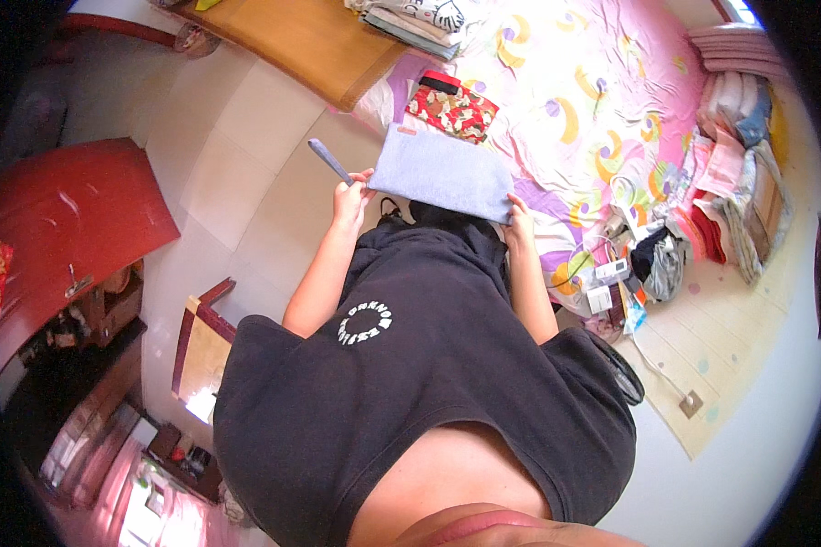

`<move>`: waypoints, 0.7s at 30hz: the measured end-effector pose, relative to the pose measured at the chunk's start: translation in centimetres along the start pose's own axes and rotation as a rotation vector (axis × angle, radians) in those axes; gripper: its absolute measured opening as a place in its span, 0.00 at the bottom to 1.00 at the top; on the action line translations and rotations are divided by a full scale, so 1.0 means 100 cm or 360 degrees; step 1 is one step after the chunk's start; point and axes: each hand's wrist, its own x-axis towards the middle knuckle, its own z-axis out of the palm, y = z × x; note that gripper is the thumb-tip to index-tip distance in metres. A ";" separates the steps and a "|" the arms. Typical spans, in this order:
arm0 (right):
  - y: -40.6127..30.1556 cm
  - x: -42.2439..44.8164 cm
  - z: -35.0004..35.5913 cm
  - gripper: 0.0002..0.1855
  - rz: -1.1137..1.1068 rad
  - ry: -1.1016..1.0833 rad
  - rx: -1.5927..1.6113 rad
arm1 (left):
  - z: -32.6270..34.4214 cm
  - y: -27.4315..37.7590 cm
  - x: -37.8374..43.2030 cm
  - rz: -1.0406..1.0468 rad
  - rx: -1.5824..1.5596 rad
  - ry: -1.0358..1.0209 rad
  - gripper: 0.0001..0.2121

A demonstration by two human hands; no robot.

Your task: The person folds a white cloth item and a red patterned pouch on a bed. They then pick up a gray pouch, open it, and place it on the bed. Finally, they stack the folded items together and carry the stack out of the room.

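A flat pale-blue fabric pouch [445, 171] is stretched between my two hands in front of my waist. My left hand [351, 202] pinches its lower left corner, where a matching wrist strap [329, 159] sticks out past the fingers. The lower right corner is gripped by my right hand [518, 217], thumb on the near face. A small brownish tag [406, 130] sits near the pouch's far left corner. Just beyond the pouch, a red patterned cloth item [453, 108] with a black and red band lies on the bed.
The bed [561, 89] has a pink and white floral sheet. Folded clothes [414, 27] are stacked at its far left, beside a brown mat [301, 41]. To the right are piled textiles [725, 157], a white remote control [611, 269] and cables. A red door [75, 225] stands left.
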 end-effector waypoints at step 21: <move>-0.103 0.091 0.104 0.21 -0.0151 -0.0782 -0.0423 | 0.056 0.127 0.084 0.0707 0.0519 0.0177 0.17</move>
